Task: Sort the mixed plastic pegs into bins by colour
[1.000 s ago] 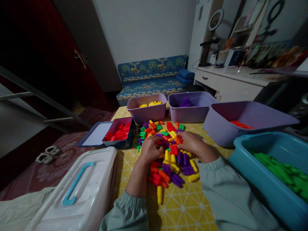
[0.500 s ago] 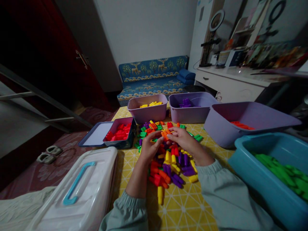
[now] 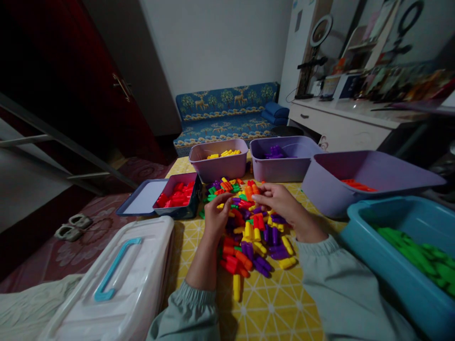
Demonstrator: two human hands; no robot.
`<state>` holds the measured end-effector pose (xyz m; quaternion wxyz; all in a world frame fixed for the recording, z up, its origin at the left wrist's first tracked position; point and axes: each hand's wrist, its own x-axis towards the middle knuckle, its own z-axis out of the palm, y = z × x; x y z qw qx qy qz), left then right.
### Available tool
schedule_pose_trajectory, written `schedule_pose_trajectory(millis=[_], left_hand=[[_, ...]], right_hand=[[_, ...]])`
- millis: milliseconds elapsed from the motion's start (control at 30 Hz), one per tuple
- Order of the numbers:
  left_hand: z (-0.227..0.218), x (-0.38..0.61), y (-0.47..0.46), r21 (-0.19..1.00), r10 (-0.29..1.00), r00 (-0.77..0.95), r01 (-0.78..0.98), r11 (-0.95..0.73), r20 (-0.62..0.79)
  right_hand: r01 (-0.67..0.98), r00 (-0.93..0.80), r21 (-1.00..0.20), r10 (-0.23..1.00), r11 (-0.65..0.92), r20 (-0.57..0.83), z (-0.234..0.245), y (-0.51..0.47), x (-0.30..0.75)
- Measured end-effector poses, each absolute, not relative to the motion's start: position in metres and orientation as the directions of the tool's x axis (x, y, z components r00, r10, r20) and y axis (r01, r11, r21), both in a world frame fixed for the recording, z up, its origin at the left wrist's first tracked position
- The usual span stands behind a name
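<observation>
Right hand (image 3: 284, 208): over the far part of the pile, its grip pinching an orange block (image 3: 252, 190) between thumb and fingers.
Left hand (image 3: 214, 220): over the left side of the pile, fingers bent, its grip spread with thumb and forefinger apart.
Orange block: at the right fingertips, above the pile and to the right of the left hand.
Pile (image 3: 256, 233): red, orange, yellow, green and purple pieces heaped in the middle of the surface (image 3: 272, 312), which wears a yellow patterned cloth.
Far left tub (image 3: 221, 169): pinkish purple, with yellow pieces inside.
Far right tub (image 3: 280, 170): purple, just beside the first, with purple pieces.
Right tub (image 3: 325, 189): purple, with orange-red pieces.
Near right tub (image 3: 369, 241): blue, with green pieces.
Box (image 3: 196, 199): dark, left of the pile, filled with red pieces, its lid (image 3: 144, 198) folded out to the left.
Storage case (image 3: 144, 270): white, near left, closed, with a blue handle (image 3: 115, 272).
Sleeves (image 3: 194, 310): pale green, gathered at both wrists.
</observation>
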<state>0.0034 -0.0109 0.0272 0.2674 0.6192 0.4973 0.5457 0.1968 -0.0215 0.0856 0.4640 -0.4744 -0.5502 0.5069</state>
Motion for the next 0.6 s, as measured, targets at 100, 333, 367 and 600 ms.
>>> schedule_pose_trajectory(millis=[100, 333, 367, 600], left_hand=[[0.022, 0.000, -0.009, 0.823, 0.895, -0.095, 0.444, -0.353, 0.435], [0.021, 0.000, -0.010, 0.768, 0.880, -0.090, 0.534, -0.352, 0.466], [0.022, 0.000, -0.011, 0.766, 0.880, -0.091, 0.540, -0.349, 0.466], [0.022, -0.002, -0.011, 0.751, 0.883, -0.078, 0.564, -0.343, 0.462]], right_hand=[[-0.123, 0.174, -0.974, 0.971, 0.188, 0.165, 0.098, -0.018, 0.216], [-0.462, 0.677, -0.664, 0.717, 0.588, 0.163, 0.115, -0.015, 0.251], [-0.489, 0.697, -0.627, 0.704, 0.607, 0.138, 0.117, -0.015, 0.253], [-0.469, 0.711, -0.611, 0.683, 0.638, 0.168, 0.114, -0.017, 0.262]])
